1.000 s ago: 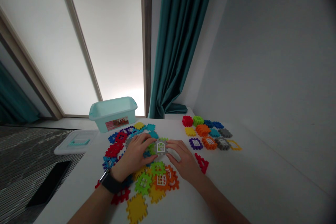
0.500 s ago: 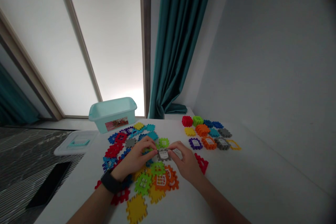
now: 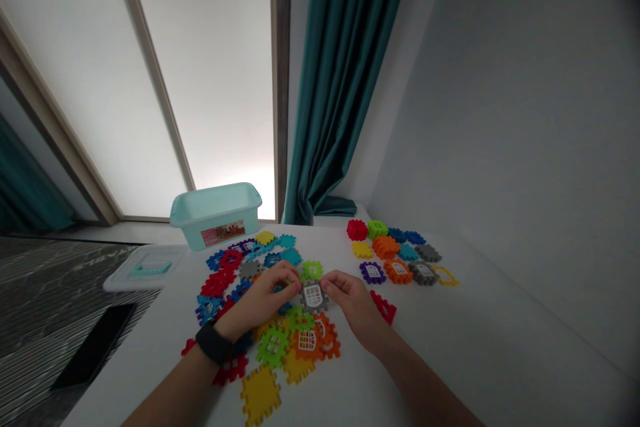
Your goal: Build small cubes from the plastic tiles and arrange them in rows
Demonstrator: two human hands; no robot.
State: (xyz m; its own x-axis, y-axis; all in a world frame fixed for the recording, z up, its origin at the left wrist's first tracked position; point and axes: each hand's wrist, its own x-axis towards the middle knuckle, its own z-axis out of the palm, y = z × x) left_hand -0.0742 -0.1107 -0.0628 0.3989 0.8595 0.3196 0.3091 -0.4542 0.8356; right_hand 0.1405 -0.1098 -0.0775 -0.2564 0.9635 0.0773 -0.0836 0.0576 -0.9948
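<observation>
Between my two hands, a grey square piece with a white window pattern (image 3: 313, 296) is held up with its face toward me. My left hand (image 3: 267, 295) pinches its left edge, a dark band around the wrist. On the right edge, my right hand (image 3: 356, 303) grips with thumb and fingers. A lime green piece (image 3: 313, 270) lies just behind it. Nearer to me are green pieces (image 3: 273, 347), an orange window piece (image 3: 307, 344) and a yellow piece (image 3: 261, 395). Red pieces (image 3: 219, 283) lie left of my left hand.
A light teal bin (image 3: 217, 207) stands at the table's back left, beside a clear lid (image 3: 145, 268). Sorted stacks, including orange pieces (image 3: 386, 247), lie at the back right. A red piece (image 3: 383, 307) is beside my right hand. A black flat object (image 3: 93, 347) lies at lower left.
The grey window piece has tilted more upright, so more of its face shows. Both hands keep hold of it and have barely moved.
</observation>
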